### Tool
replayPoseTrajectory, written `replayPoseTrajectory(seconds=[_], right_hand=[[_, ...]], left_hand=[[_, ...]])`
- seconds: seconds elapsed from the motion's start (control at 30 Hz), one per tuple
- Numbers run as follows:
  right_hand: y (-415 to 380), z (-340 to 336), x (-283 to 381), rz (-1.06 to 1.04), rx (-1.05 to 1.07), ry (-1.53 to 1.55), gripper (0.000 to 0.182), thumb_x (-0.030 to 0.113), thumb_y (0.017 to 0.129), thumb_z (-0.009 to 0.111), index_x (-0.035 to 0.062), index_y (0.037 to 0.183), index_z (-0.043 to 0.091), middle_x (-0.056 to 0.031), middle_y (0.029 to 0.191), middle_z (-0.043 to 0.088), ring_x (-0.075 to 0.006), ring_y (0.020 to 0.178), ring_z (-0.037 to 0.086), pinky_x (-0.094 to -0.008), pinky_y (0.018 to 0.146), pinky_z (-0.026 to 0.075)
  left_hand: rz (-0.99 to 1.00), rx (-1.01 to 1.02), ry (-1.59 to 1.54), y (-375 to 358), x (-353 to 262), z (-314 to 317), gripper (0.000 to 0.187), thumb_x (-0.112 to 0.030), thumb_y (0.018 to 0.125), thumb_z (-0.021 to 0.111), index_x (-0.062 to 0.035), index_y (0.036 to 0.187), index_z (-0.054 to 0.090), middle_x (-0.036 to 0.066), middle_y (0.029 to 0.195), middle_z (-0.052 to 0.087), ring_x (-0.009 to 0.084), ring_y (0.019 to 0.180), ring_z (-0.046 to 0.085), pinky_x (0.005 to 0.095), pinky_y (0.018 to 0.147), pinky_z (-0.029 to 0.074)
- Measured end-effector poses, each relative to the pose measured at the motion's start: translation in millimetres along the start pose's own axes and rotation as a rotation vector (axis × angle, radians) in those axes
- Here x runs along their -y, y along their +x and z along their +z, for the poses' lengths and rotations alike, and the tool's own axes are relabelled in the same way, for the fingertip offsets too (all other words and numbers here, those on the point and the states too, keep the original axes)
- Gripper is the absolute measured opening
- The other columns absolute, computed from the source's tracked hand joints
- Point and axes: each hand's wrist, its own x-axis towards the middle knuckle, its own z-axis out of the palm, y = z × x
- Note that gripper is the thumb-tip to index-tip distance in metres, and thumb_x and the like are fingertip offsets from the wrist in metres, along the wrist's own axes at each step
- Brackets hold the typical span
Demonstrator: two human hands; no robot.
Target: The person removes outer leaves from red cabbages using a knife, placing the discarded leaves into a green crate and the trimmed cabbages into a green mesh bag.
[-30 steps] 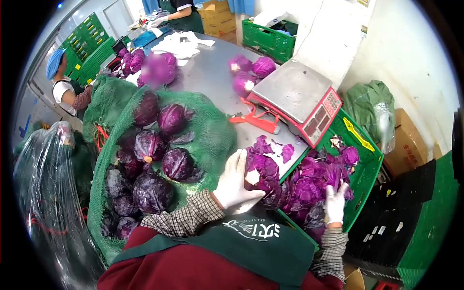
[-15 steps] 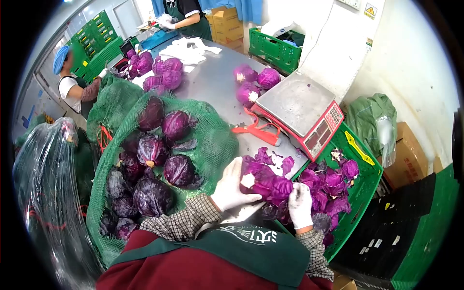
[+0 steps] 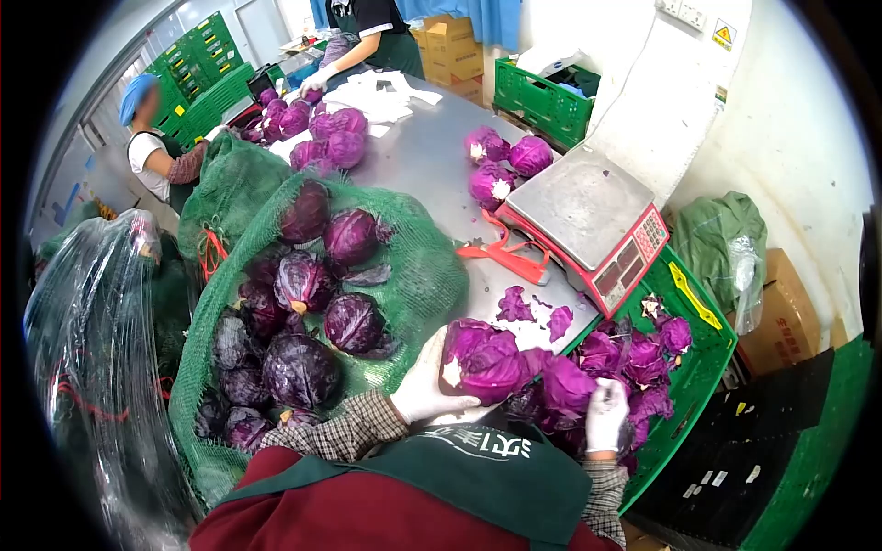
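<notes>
My left hand [image 3: 426, 386], in a white glove, supports a red cabbage [image 3: 487, 360] from its left side, the pale cut stem facing left. On the other side my gloved right hand [image 3: 606, 418] has its fingers curled on the edge of a loosened purple cabbage leaf [image 3: 567, 386], which stretches out from the head over the green crate [image 3: 682, 424]. Trimmed leaves [image 3: 643, 354] lie heaped in that crate. Left of my hands, a green mesh sack [image 3: 418, 266] lies spread with several dark whole cabbages [image 3: 301, 372] in it.
A red-framed scale [image 3: 582, 207] stands beyond the crate. Near it lie an orange-red handled tool [image 3: 510, 257], leaf scraps [image 3: 514, 305] and three trimmed cabbages [image 3: 530, 156]. More cabbages [image 3: 344, 147] sit farther back by white cloths [image 3: 377, 96]. Two co-workers [image 3: 154, 156] stand at the far left and back.
My right hand has moved right and down, drawing a large leaf away from the cabbage. The cabbage has turned slightly in my left hand. The co-worker at the back now reaches toward the far cabbages.
</notes>
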Motion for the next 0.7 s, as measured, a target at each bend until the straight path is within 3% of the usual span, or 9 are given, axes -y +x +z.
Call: replayPoseTrajectory(seconds=[0.17,0.27,0.3,0.33,0.37,0.43,0.5,0.63,0.7], right_hand=[[14,-87,-67,-0.131,-0.219,-0.403,0.018,0.001,0.089,0.058,-0.0039,0.106,0.062,-0.0119,0.093,0.062,-0.0252,0.098,0.062,-0.0346,0.087,0.05],[17,-81,-9,-0.064,-0.053,-0.148,0.037,0.011,0.087,0.066,-0.003,0.12,0.06,-0.0153,0.114,0.063,-0.0267,0.11,0.059,-0.0366,0.097,0.046],[16,-61,24,-0.015,0.024,0.11,0.039,0.012,0.087,0.067,-0.0008,0.123,0.059,-0.0109,0.112,0.065,-0.0196,0.096,0.062,-0.0321,0.082,0.051],[14,-51,64,0.265,0.228,0.389,0.042,0.012,0.086,0.069,0.0015,0.125,0.058,-0.0081,0.112,0.064,-0.0116,0.078,0.058,-0.0248,0.062,0.049],[14,-30,76,0.294,0.341,0.508,0.045,0.012,0.086,0.071,0.0028,0.127,0.056,-0.0064,0.11,0.065,-0.0057,0.064,0.051,-0.0192,0.05,0.041],[14,7,105,0.206,0.548,0.569,0.04,0.014,0.086,0.071,0.0014,0.121,0.058,-0.0015,0.089,0.062,-0.0044,0.054,0.049,-0.0187,0.048,0.041],[11,43,112,0.182,0.689,0.513,0.042,0.024,0.088,0.071,0.0008,0.12,0.056,0.0005,0.077,0.057,-0.0056,0.05,0.048,-0.0211,0.044,0.041],[7,56,109,0.312,0.643,0.538,0.035,0.032,0.09,0.069,0.001,0.1,0.058,-0.0017,0.07,0.055,-0.0071,0.046,0.048,-0.0223,0.042,0.04],[6,52,106,0.276,0.653,0.532,0.035,0.031,0.089,0.069,0.0008,0.102,0.058,-0.0017,0.068,0.055,-0.0068,0.046,0.048,-0.0222,0.041,0.04]], left_hand=[[-0.002,0.031,0.179,-7,1,-3,0.13,-0.054,0.064,0.08,0.0114,0.147,0.005,0.033,0.15,0.018,0.0439,0.142,0.02,0.0422,0.118,0.02],[0.048,0.075,0.168,9,0,0,0.129,-0.053,0.065,0.079,0.0128,0.147,0.003,0.034,0.15,0.017,0.0448,0.143,0.018,0.0412,0.119,0.019],[0.057,0.115,0.207,13,-5,-6,0.128,-0.052,0.065,0.079,0.0122,0.147,0.004,0.035,0.151,0.016,0.0442,0.143,0.018,0.041,0.119,0.02],[0.111,0.173,0.232,20,-3,-11,0.126,-0.051,0.066,0.079,0.0113,0.147,0.004,0.035,0.151,0.016,0.044,0.142,0.02,0.041,0.118,0.02],[0.162,0.228,0.262,26,-1,-18,0.125,-0.049,0.067,0.079,0.0104,0.148,0.005,0.035,0.151,0.017,0.0438,0.142,0.021,0.041,0.118,0.021],[0.352,0.3,0.438,37,-11,-39,0.119,-0.043,0.067,0.08,0.006,0.149,0.01,0.033,0.148,0.025,0.0451,0.137,0.032,0.0422,0.113,0.031],[0.163,0.443,0.558,44,-31,-55,0.119,-0.039,0.066,0.084,0.006,0.149,0.012,0.032,0.148,0.029,0.0441,0.135,0.036,0.0399,0.112,0.034],[0.084,0.509,-0.084,37,-16,-56,0.11,-0.027,0.069,0.087,0.0018,0.15,0.018,0.022,0.153,0.027,0.0301,0.141,0.029,0.0385,0.115,0.027],[0.004,0.31,-0.077,36,-23,-29,0.108,-0.028,0.066,0.087,0.0021,0.148,0.023,0.021,0.151,0.027,0.0303,0.142,0.025,0.0401,0.116,0.024]])
